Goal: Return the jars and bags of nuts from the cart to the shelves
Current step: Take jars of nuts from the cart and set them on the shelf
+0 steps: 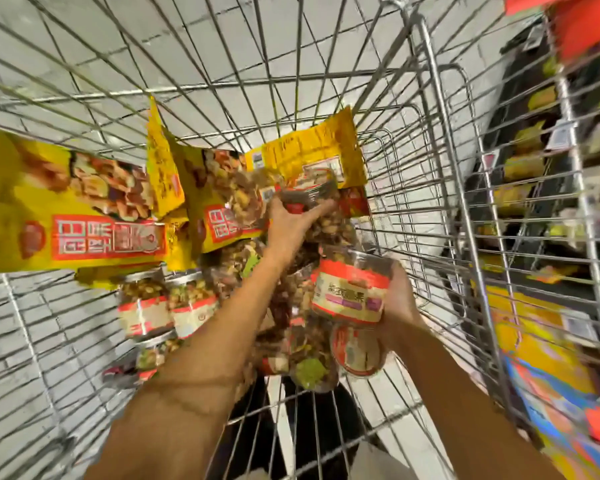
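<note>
Two jars per trip, looks like: your right hand (400,301) grips the near jar (351,293) above the cart (440,188) pile; left hand (289,224) curls round the far jar (307,196) by the yellow bags (66,202).

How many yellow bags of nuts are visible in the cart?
4 yellow bags: far left, edge-on beside it, centre, rear right. More may lie hidden underneath.
</note>
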### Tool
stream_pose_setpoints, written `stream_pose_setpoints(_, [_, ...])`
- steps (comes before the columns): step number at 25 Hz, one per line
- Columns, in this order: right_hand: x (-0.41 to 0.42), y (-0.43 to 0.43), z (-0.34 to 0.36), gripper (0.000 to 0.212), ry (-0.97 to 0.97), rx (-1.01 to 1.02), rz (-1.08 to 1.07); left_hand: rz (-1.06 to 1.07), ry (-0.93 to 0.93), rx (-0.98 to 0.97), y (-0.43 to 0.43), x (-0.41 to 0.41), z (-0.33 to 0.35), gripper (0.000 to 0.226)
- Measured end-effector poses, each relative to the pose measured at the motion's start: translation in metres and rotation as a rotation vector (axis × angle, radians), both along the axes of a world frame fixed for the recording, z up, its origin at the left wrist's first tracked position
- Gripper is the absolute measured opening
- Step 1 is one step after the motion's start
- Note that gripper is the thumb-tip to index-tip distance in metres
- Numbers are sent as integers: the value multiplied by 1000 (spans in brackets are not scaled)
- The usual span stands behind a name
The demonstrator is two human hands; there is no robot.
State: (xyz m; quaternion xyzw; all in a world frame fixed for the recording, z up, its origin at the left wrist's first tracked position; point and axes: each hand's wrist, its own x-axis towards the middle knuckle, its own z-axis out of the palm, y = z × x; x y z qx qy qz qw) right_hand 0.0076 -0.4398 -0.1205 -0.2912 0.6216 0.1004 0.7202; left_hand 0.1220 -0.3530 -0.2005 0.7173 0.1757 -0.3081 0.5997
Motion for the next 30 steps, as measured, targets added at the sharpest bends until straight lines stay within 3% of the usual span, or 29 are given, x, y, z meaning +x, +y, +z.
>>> stream_pose_setpoints(2, [-2, 2, 6, 67, -28, -39, 0, -54, -29, -58, 29, 10, 31, 41])
stream_pose_setpoints(4, [-2, 8, 18, 60, -38, -94, -15, -114, 2, -100, 63, 17, 65, 42])
stream_pose_setpoints(6, [0, 17, 32, 52, -46, -162, -52, -112, 130, -279, 91, 22, 95, 46])
stream_pose_setpoints(7, [2, 23, 40, 58, -73, -164, -50, -112, 196, -388, 103, 23, 112, 48])
stream_pose_setpoints(9, [0, 39, 64, 67, -186, -108, -71, -112, 200, -473, 120, 17, 147, 54])
stream_pose_setpoints(11, [-7, 56, 93, 58, -300, -61, -90, -107, 135, -587, 137, 1, 182, 57])
stream_pose_setpoints(12, [-13, 63, 108, 53, -354, -60, -121, -122, 201, -701, 143, -5, 206, 54])
stream_pose_setpoints(13, [-20, 69, 123, 51, -410, -67, -158, -178, 259, -827, 149, -10, 228, 52])
stream_pose_setpoints(15, [-42, 79, 156, 52, -519, -98, -253, -481, 365, -983, 160, -25, 263, 55])
stream_pose_setpoints(18, [-96, 83, 201, 53, -591, -201, -404, -663, 83, -893, 139, -40, 299, 45])
stream_pose_setpoints(20, [-140, 78, 229, 61, -654, -280, -516, -723, 106, -869, 114, -68, 319, 58])
stream_pose_setpoints(24, [-232, 58, 270, 48, -784, -364, -793, -793, 244, -870, 47, -140, 354, 87])
stream_pose_setpoints(30, [-384, 1, 275, 36, -759, -471, -1069, -938, 306, -861, -59, -287, 352, 65])
